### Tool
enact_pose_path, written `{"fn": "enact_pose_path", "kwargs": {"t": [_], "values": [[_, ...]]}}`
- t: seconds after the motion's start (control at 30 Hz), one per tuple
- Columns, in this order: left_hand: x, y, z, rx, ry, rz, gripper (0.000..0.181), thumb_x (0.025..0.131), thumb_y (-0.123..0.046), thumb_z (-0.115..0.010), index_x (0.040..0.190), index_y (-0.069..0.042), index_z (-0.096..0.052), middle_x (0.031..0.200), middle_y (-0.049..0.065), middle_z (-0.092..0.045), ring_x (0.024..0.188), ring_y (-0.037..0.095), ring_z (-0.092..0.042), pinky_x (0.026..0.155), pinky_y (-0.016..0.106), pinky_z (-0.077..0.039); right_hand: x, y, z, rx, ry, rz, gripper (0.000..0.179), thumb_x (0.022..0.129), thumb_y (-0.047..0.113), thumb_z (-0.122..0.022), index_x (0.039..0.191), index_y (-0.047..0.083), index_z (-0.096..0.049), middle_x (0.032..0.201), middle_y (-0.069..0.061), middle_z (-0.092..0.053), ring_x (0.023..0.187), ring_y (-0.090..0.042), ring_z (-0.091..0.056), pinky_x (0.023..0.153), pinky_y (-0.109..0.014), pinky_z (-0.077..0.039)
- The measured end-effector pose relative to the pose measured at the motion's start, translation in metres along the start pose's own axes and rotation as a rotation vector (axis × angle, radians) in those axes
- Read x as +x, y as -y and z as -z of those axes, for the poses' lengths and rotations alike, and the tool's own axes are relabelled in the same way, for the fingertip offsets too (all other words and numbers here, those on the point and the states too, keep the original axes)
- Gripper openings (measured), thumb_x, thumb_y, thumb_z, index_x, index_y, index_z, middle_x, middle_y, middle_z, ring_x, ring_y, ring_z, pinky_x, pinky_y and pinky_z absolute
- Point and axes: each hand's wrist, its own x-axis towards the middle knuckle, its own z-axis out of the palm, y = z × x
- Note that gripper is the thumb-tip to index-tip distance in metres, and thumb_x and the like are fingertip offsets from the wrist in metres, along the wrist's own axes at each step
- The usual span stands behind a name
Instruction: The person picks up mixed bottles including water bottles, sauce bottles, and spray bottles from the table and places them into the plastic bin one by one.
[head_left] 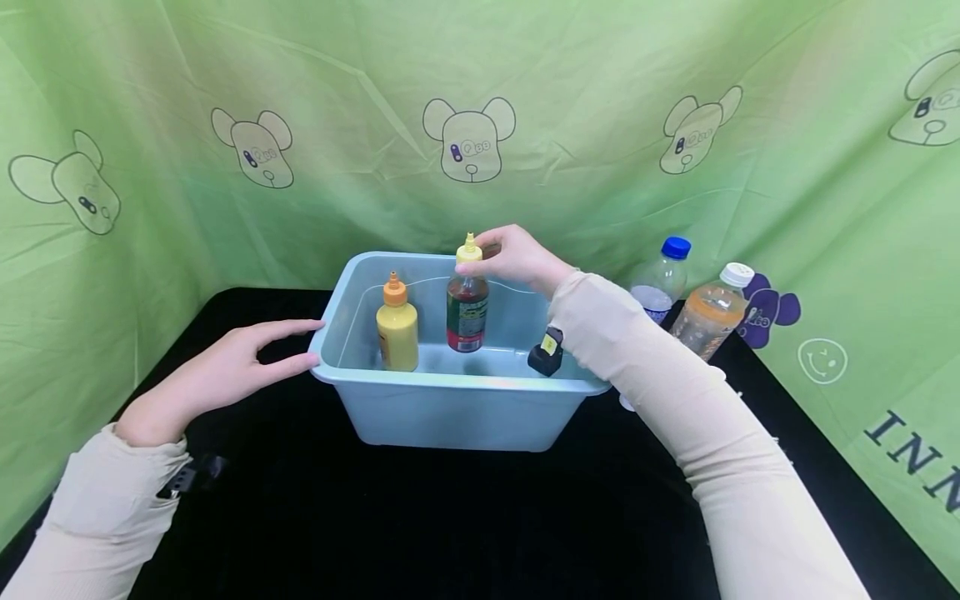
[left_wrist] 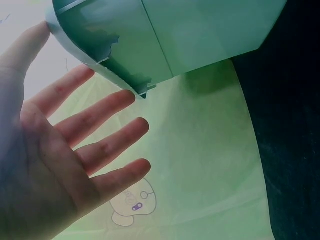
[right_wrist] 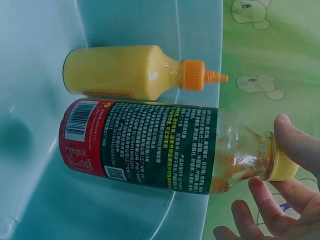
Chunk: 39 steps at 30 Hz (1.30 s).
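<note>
My right hand [head_left: 517,254] pinches the pale yellow cap of a sauce bottle [head_left: 467,315] between thumb and fingers. The bottle stands upright within the light blue bin [head_left: 457,417]; the right wrist view shows its green and red label, and I cannot tell whether its base touches the floor. To its left in the bin stands a yellow squeeze bottle [head_left: 397,337] with an orange nozzle cap. With fingers extended, my left hand [head_left: 225,371] touches the bin's left rim; in the left wrist view the fingers [left_wrist: 107,150] are spread.
A black object with a yellow label [head_left: 547,352] lies in the bin's right part. Right of the bin stand a blue-capped clear bottle [head_left: 660,283] and a white-capped bottle [head_left: 712,312], partly behind my right sleeve. A green printed curtain [head_left: 585,125] surrounds the black table [head_left: 450,525].
</note>
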Motion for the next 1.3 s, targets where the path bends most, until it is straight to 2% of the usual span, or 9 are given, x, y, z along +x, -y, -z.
{"fn": "enact_pose_path", "kwargs": {"t": [0.4,0.7,1.0,1.3], "values": [[-0.001,0.001,0.000,0.002,0.005,0.001,0.050,0.091,-0.042,-0.057,0.136,-0.022,-0.049,0.134,0.008,-0.055,0.128,0.030,-0.046,0.100,0.053,-0.039,0.007,-0.002,-0.009,0.005,0.025,-0.021,0.041,0.081,0.024,-0.072,0.115,0.003,-0.063,0.115,-0.010,-0.060,0.102,-0.020,-0.056,0.095,-0.035,-0.045],[0.000,0.002,-0.001,0.001,0.004,0.003,0.050,0.091,-0.043,-0.057,0.136,-0.023,-0.048,0.135,0.007,-0.055,0.129,0.028,-0.046,0.101,0.051,-0.039,0.012,-0.005,-0.015,-0.009,0.019,-0.038,0.036,0.081,0.025,-0.074,0.110,0.005,-0.066,0.109,-0.008,-0.059,0.100,-0.019,-0.048,0.091,-0.033,-0.042],[0.000,0.001,0.000,-0.002,0.002,0.000,0.049,0.091,-0.042,-0.057,0.136,-0.023,-0.049,0.134,0.008,-0.055,0.128,0.029,-0.046,0.100,0.052,-0.039,0.014,-0.006,-0.020,0.008,0.020,-0.040,0.037,0.080,0.024,-0.074,0.110,0.005,-0.066,0.108,-0.007,-0.060,0.098,-0.018,-0.049,0.090,-0.032,-0.042],[0.000,0.001,-0.001,0.000,0.003,0.006,0.050,0.091,-0.042,-0.057,0.136,-0.023,-0.049,0.134,0.008,-0.055,0.129,0.029,-0.046,0.100,0.052,-0.039,0.018,-0.007,-0.027,0.005,0.016,-0.029,0.036,0.080,0.022,-0.074,0.109,0.004,-0.066,0.109,-0.008,-0.062,0.100,-0.018,-0.051,0.094,-0.033,-0.042]]}}
